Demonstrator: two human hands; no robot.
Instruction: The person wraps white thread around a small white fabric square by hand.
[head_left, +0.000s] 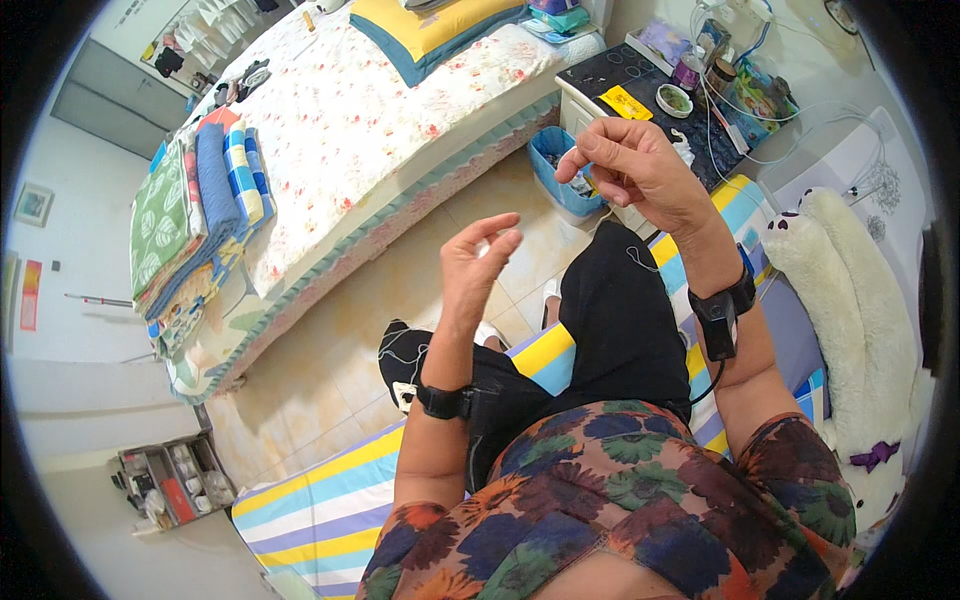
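My left hand (480, 259) is raised above the floor in front of my lap, thumb and forefinger curved toward each other. A small pale patch shows in that gap; whether it is a held thing or the floor behind is unclear. Higher and to the right, my right hand (634, 169) has its thumb and forefinger brought together. Anything pinched there is too fine to make out. Pale thread (405, 349) lies loosely over my left knee, beside a small white piece (405, 394) that looks knitted or crocheted. Another loop of thread (641, 259) rests on my right thigh.
A blue waste bin (551, 142) stands below my right hand, by a dark-topped bedside cabinet (585, 75). Across the tiled floor (352, 360) is a bed (337, 150) with folded bedding (217, 187). I sit on a striped cover (322, 510); a white plush toy (840, 277) lies right.
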